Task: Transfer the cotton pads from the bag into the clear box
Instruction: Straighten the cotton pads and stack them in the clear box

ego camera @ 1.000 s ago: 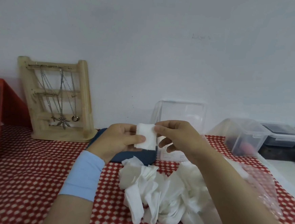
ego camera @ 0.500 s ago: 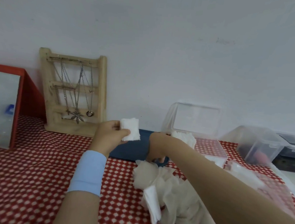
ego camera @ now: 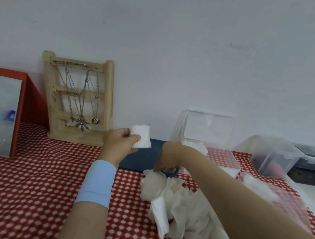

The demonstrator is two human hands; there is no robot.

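Two bare hands are in view above a table covered with a red and white patterned cloth (ego camera: 25, 184). The left hand (ego camera: 119, 144) is raised a little over the cloth. Its forearm comes up from the bottom edge, with a light blue wristband (ego camera: 97, 183) on the wrist. Its thumb and fingers pinch one white cotton pad (ego camera: 141, 137) by the lower left corner, and the pad stands almost upright in front of the wall.

The right hand (ego camera: 169, 156) reaches forward from the lower right, and its long forearm crosses over a heap of loose pads (ego camera: 176, 205) that lies on the cloth. The back of this hand faces the camera and the fingers point down to the far edge of the heap. They are mostly hidden, so I cannot tell if they grasp anything.

Just behind the right hand stands the clear box (ego camera: 225, 158), with its lid (ego camera: 208, 127) open and upright near the wall. A small stack of white pads (ego camera: 195, 146) rises at its left end. The plastic bag (ego camera: 278, 196) lies to the right of the forearm, transparent and crumpled. A dark blue flat object (ego camera: 142, 159) lies between the two hands. Further left, a wooden stand (ego camera: 108, 100) with necklaces is against the wall, beside a red-framed mirror (ego camera: 0, 114).
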